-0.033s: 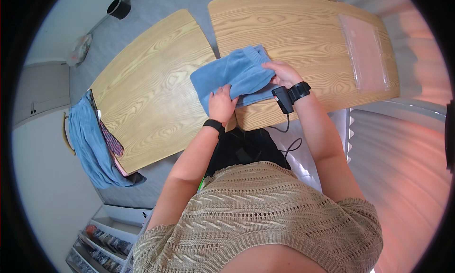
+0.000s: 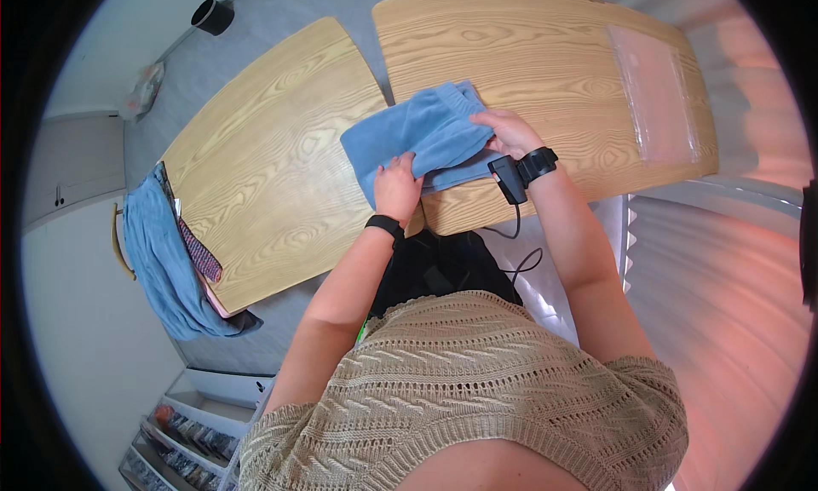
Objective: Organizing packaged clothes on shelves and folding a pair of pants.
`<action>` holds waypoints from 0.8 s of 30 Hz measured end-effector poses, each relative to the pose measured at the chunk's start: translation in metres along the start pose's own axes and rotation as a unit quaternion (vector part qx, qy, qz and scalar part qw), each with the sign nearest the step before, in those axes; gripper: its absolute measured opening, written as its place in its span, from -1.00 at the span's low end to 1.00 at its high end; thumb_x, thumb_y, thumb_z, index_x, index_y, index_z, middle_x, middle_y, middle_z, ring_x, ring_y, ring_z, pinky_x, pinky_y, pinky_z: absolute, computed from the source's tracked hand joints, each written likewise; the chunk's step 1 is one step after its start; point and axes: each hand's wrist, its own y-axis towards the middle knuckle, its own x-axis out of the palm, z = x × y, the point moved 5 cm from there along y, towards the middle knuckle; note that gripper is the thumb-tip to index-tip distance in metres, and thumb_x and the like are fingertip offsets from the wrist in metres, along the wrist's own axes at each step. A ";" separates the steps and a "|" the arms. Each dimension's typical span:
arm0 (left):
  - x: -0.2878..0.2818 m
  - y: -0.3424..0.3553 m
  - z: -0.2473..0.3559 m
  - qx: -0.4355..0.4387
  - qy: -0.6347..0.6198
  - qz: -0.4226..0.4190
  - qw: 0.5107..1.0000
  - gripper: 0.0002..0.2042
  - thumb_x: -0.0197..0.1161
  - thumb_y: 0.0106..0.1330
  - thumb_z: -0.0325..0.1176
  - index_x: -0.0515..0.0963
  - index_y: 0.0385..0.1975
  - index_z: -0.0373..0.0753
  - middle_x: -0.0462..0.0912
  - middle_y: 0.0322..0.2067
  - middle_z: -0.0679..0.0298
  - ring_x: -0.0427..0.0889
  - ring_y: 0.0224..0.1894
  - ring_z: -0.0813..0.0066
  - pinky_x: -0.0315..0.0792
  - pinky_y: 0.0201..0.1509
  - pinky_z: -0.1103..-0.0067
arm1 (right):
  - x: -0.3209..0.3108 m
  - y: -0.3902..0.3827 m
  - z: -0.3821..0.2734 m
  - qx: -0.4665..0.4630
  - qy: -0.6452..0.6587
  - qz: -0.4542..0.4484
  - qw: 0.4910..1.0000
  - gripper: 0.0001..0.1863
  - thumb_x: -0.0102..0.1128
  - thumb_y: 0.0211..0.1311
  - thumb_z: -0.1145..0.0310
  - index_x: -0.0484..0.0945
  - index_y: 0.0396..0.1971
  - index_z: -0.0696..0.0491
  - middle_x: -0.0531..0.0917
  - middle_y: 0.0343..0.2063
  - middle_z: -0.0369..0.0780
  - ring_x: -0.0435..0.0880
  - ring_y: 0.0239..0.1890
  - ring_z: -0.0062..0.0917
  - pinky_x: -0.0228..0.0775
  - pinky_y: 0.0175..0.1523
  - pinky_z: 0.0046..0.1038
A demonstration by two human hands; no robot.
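A folded light-blue garment (image 2: 413, 133) of soft cloth lies across the gap between two wooden table tops. A ribbed band shows at its upper right end, and another layer of the cloth sticks out below. My right hand (image 2: 511, 135) grips the right edge by this band, thumb on top and the other fingers partly hidden. On the near part of the cloth rests my left hand (image 2: 397, 191), its fingers spread over the fabric and its thumb apart. A black band is on each wrist; the right one carries a small black device (image 2: 509, 180) with a cable.
Blue cloth (image 2: 162, 252) and a patterned piece (image 2: 200, 252) hang over the left table's end. A clear plastic bag (image 2: 656, 99) lies on the right table (image 2: 511, 40). A black bin (image 2: 213, 16) stands on the floor beyond the left table (image 2: 264, 150). Curtains hang at right.
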 end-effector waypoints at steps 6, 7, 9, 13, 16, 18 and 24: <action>0.001 -0.002 0.005 0.063 0.067 0.062 0.994 -0.48 0.29 -0.04 -0.49 0.40 0.02 -0.25 0.53 -0.05 0.08 0.51 -0.01 0.17 0.36 0.06 0.32 | -0.011 -0.007 -0.006 -0.257 -0.397 0.176 0.863 -0.56 0.29 0.06 0.26 0.48 -0.09 0.17 0.57 -0.11 -0.10 0.58 -0.13 -0.37 0.41 -0.03 -0.39; 0.001 -0.003 0.004 0.054 0.068 0.057 0.995 -0.48 0.29 -0.05 -0.50 0.40 0.02 -0.25 0.53 -0.04 0.09 0.50 0.01 0.17 0.36 0.07 0.32 | 0.002 -0.026 -0.014 -0.337 -0.499 0.217 0.768 -0.53 0.33 0.01 0.25 0.48 -0.08 0.14 0.56 -0.10 -0.08 0.57 -0.11 -0.30 0.39 -0.01 -0.37; 0.000 -0.004 0.003 0.044 0.069 0.052 0.995 -0.47 0.29 -0.05 -0.50 0.40 0.03 -0.25 0.52 -0.02 0.11 0.49 0.02 0.17 0.35 0.08 0.33 | 0.015 -0.040 -0.022 -0.407 -0.556 0.158 0.707 -0.45 0.38 -0.12 0.29 0.46 -0.03 0.04 0.49 0.02 -0.13 0.45 0.07 -0.25 0.29 0.12 -0.28; -0.002 -0.004 0.007 0.057 0.065 0.051 0.995 -0.46 0.31 -0.06 -0.49 0.40 0.03 -0.25 0.51 0.00 0.10 0.48 0.03 0.15 0.34 0.09 0.33 | 0.036 -0.043 -0.013 -0.454 -0.693 -0.016 0.560 -0.33 0.38 -0.22 0.38 0.39 0.04 -0.01 0.37 0.16 -0.27 0.21 0.27 -0.37 0.10 0.27 -0.21; -0.001 -0.005 0.010 0.065 0.072 0.040 0.994 -0.46 0.32 -0.05 -0.44 0.40 0.03 -0.25 0.51 0.00 0.09 0.47 0.05 0.14 0.33 0.10 0.32 | 0.029 -0.024 -0.010 -0.445 -0.732 -0.017 0.515 -0.47 0.27 -0.15 0.43 0.43 -0.04 -0.02 0.39 0.15 -0.30 0.22 0.27 -0.41 0.11 0.27 -0.24; 0.000 -0.006 0.010 0.071 0.080 0.027 0.994 -0.47 0.32 -0.03 -0.40 0.40 0.04 -0.25 0.51 0.00 0.09 0.47 0.06 0.13 0.32 0.11 0.31 | 0.027 -0.017 -0.008 -0.461 -0.751 0.000 0.472 -0.61 0.17 -0.06 0.45 0.48 -0.13 -0.01 0.45 0.09 -0.30 0.29 0.23 -0.40 0.18 0.24 -0.29; -0.014 -0.020 0.003 0.100 0.012 0.072 0.992 -0.43 0.27 0.05 -0.22 0.33 0.10 -0.26 0.48 0.03 0.10 0.40 0.13 0.14 0.25 0.19 0.28 | 0.028 -0.036 -0.010 -0.543 -0.693 0.053 0.470 -0.72 -0.05 0.08 0.44 0.49 -0.17 -0.03 0.53 0.00 -0.30 0.42 0.14 -0.40 0.33 0.07 -0.38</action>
